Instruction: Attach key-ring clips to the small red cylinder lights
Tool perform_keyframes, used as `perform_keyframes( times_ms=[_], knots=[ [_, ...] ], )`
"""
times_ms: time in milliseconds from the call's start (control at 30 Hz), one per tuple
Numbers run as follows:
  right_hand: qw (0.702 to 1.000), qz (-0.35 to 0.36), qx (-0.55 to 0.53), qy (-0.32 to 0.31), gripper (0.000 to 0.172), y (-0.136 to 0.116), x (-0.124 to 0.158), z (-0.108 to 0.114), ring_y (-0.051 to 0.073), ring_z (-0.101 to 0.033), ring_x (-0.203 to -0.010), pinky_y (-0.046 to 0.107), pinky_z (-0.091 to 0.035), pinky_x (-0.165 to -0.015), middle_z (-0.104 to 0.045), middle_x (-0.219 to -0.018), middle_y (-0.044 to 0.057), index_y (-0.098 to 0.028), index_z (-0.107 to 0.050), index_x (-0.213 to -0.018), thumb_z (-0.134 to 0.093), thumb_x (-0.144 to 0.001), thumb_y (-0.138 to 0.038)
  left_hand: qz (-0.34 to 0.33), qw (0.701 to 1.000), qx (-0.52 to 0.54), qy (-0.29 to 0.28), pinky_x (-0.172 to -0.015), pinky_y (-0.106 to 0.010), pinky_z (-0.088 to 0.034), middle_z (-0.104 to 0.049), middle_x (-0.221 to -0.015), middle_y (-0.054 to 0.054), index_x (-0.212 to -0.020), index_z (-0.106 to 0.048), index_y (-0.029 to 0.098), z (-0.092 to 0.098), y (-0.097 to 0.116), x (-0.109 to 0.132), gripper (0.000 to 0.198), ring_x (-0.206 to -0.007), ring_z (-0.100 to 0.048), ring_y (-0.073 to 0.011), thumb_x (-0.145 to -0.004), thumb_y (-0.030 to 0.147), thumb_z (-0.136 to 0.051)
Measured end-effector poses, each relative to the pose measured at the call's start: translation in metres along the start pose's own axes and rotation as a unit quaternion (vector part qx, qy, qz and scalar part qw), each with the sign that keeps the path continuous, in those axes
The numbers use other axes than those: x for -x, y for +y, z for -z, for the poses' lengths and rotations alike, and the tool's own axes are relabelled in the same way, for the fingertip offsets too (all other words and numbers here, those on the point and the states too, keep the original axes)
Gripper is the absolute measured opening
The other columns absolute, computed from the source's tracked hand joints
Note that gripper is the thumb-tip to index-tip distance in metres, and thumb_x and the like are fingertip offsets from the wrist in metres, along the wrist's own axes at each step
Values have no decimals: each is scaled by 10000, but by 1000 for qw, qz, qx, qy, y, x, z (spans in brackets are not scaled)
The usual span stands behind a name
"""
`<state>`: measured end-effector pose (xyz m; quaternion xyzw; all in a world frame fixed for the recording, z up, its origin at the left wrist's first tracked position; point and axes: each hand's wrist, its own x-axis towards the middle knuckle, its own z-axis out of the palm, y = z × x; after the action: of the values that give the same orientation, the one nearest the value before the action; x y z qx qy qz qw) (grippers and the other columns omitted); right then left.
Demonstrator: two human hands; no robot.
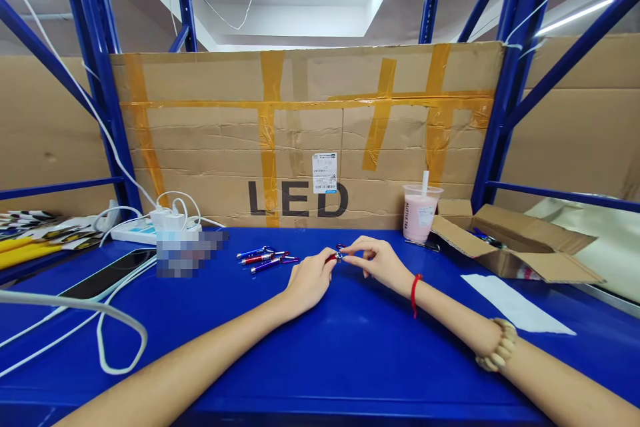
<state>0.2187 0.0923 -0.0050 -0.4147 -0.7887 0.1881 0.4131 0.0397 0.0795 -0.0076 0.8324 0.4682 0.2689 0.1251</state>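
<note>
Fingers of the left hand point(307, 281) pinch a small red tube point(331, 257), mostly hidden by the grip, over the middle of the blue table point(340, 353). The right hand point(379, 259) has thumb and forefinger nearly together at the tube's shiny end; whether they grip it, I cannot tell. Three similar tubes point(267, 265) lie together to the left; a pink drink point(419, 215) stands beside an open box point(523, 265).

The blue shelf point(345, 360) holds a phone point(113, 273) and power strip point(133, 233) toward its left edge, slim metallic tubes point(257, 258) and a pink drink point(419, 219) nearer the back edge, an open carton point(530, 233) and paper point(515, 303) toward the right.
</note>
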Motion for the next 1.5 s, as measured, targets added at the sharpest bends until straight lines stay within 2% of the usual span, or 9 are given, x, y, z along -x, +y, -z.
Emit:
perform_keyframes(
  times_ms=[300,733,933,1500],
  knots=[
    [1000,6,26,-8,312,-1,-1,2,30,-457,-390,203,-376,-424,-558,-865,52,-179,-662,-831,-584,-685,-443,2,1000,-31,-6,-547,-149,-278,-535,-825,60,-1011,-488,248,2,3,2,152,-750,-506,-93,-930,222,-362],
    [999,-27,-15,-22,332,2,-2,2,36,-442,-376,203,-356,-379,-556,-828,62,-143,-655,-785,-619,-643,-441,-40,999,-17,-18,-538,-146,-261,-524,-724,70,-977,-479,235,-1,1,1,144,-710,-498,-89,-941,222,-339],
    [998,-38,-33,-26,333,4,-1,3,39,-443,-378,201,-353,-376,-555,-812,62,-130,-654,-772,-626,-634,-431,-55,997,-10,-43,-544,-139,-264,-524,-720,60,-1036,-447,238,0,-2,1,159,-701,-500,-95,-950,221,-315],
    [995,-84,-46,-42,349,0,-1,4,42,-437,-376,198,-341,-378,-577,-796,68,-109,-647,-759,-637,-611,-425,-60,996,-30,-51,-512,-153,-222,-521,-722,79,-993,-423,217,-1,-3,2,93,-718,-501,-97,-943,217,-345]
  ],
)
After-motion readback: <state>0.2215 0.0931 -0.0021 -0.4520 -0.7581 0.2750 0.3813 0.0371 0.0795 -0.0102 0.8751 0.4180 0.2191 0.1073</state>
